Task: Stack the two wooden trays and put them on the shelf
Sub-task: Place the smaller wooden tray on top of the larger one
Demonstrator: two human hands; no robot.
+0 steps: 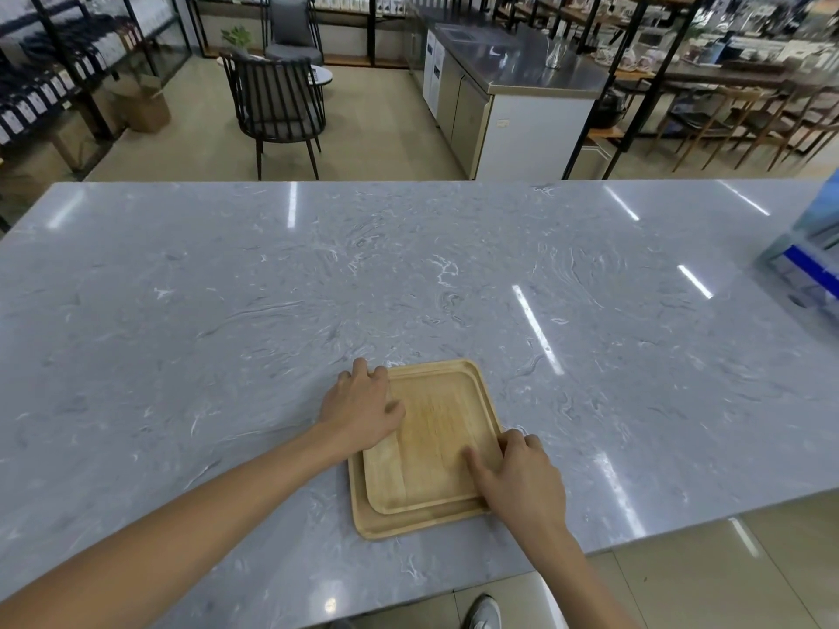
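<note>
On the grey marble tabletop (pixel 408 274), near its front edge, lie the two wooden trays: the smaller tray (pixel 436 442) sits inside the larger tray (pixel 358 515), set toward the far right corner, so that a strip of the larger one shows along the left and near sides. Left hand (pixel 363 410): rests flat on the left rim, its grip spread, fingers curled over the far edge, not yet closed on the wood. Right hand (pixel 522 474): grip at the right rim, thumb lying on the inner floor, fingers bent outside the edge; whether they reach under the rim cannot be told. Stacking appears done. For the lift, both grips should catch the lower rim together, keeping the pair level so the upper tray does not slide.
</note>
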